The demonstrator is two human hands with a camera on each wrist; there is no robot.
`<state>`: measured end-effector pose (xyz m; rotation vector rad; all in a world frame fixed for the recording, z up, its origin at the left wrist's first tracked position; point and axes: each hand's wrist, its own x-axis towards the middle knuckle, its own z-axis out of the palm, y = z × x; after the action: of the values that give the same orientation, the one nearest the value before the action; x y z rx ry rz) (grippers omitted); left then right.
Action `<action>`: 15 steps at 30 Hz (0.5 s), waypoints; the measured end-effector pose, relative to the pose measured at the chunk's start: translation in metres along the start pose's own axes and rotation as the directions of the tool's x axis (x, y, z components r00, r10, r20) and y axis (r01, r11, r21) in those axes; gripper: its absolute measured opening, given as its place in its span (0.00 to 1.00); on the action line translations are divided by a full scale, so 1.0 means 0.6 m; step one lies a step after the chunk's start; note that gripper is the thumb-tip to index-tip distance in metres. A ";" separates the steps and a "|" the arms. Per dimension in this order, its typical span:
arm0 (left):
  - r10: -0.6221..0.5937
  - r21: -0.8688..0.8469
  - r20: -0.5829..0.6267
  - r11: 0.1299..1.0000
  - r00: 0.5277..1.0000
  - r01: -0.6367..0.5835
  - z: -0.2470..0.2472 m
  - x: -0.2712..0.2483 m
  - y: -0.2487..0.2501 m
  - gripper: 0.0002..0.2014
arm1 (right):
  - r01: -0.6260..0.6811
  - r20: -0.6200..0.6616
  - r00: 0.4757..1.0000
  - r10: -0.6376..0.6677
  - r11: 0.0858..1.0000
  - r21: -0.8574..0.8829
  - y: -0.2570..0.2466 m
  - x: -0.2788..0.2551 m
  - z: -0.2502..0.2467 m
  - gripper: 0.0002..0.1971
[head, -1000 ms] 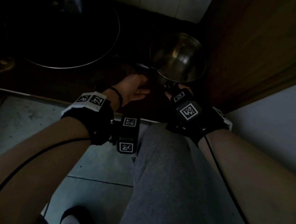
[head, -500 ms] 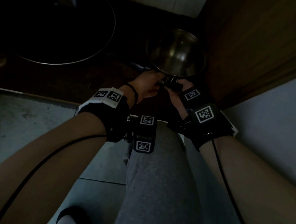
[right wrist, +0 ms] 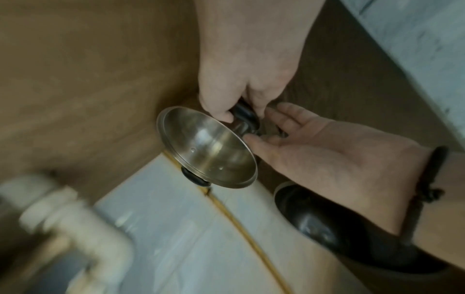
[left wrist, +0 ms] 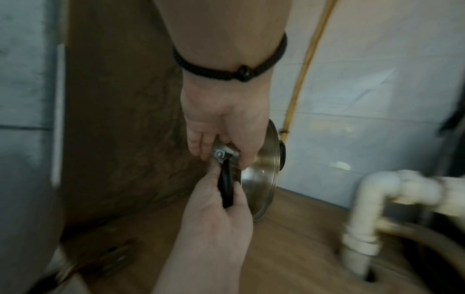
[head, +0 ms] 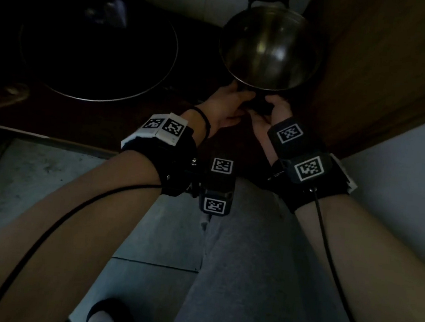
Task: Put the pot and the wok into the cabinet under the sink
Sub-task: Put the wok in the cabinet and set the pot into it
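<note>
- Now the pot (head: pixel 270 48) sits farther back in the cabinet (head: pixel 386 73) than a second ago, right of the wok (head: pixel 98 46).
- Right hand (head: pixel 270 114) grasps its near handle; left hand (head: pixel 224 110) has joined, fingers curled beside it.
- Pot nearly stowed.

Silvery steel pot (head: pixel 270 49) with black handles, black wok (head: pixel 98 43), brown wooden cabinet (head: pixel 387 61).

Head view looks steeply down; both wrist views (close) share the pot (left wrist: pixel 261 179).
</note>
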<state>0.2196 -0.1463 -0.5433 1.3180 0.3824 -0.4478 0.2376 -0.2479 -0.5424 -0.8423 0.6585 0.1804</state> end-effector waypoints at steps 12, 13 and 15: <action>0.153 -0.006 -0.234 0.987 0.960 -0.158 -0.233 -0.080 0.036 0.24 | -0.072 0.167 0.979 0.119 0.962 -0.262 0.156 -0.032 0.200 0.18; 0.147 -0.011 -0.264 0.988 0.953 -0.155 -0.257 -0.088 0.030 0.24 | -0.061 0.180 0.975 0.129 0.938 -0.341 0.182 -0.028 0.213 0.23; 0.135 -0.011 -0.327 0.989 0.935 -0.147 -0.302 -0.104 0.018 0.23 | -0.026 0.199 0.970 0.137 0.877 -0.480 0.237 0.003 0.234 0.35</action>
<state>0.1690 0.0386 -0.5407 1.3766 0.5635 -0.0997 0.2482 -0.0495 -0.5658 -1.2461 0.4347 0.5257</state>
